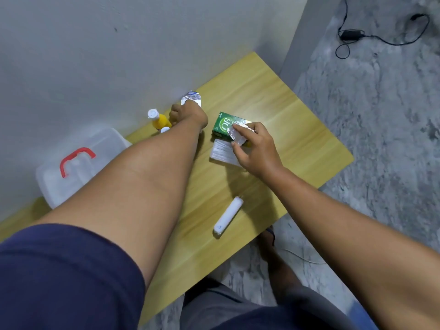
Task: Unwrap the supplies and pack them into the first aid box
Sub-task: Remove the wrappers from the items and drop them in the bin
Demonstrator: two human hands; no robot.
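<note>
Early stage: right hand pinches a foil wrapper, left hand seemingly grips another packet; first aid box shut, nothing visibly packed.

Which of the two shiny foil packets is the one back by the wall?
The foil packet at the left hand sits back by the wall. The other foil piece is pinched in the right hand over the green box.
</note>
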